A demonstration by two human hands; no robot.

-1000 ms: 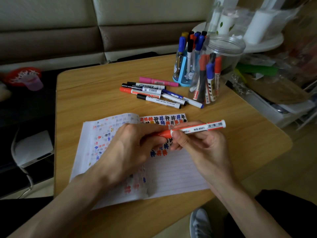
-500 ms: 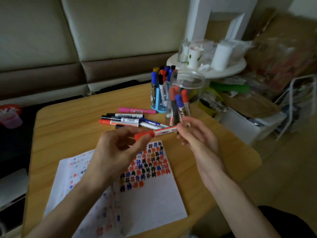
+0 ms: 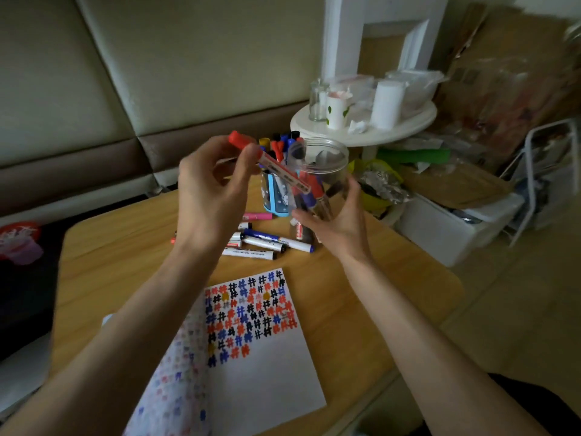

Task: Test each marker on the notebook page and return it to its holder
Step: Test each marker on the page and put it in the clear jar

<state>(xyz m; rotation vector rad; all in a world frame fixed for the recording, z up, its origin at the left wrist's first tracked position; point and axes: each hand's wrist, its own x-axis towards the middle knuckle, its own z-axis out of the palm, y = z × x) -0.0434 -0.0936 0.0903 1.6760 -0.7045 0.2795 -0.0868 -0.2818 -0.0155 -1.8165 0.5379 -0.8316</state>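
The step in hand looks like the return: the left hand [image 3: 213,190] pinches a capped red marker [image 3: 270,163] near its cap end, raised well above the surface [image 3: 119,247], with the barrel slanting down and to the right so its tail end reaches the wall of the clear jar [image 3: 317,174]. The right hand [image 3: 336,221] is half open, fingers spread and cupped against the lower side of that jar, seemingly steadying it; whether it truly grips the jar cannot be told. The jar already holds several markers standing cap up, and a blue holder [image 3: 276,196] just behind it is full of others. More loose markers [image 3: 267,243] lie on the surface between the jar and the notebook page [image 3: 261,366], whose upper part is covered in coloured hash marks. The next move probably calls for tipping the red marker more upright, bringing its tail over the jar mouth and letting go, then taking one of the loose markers for testing.
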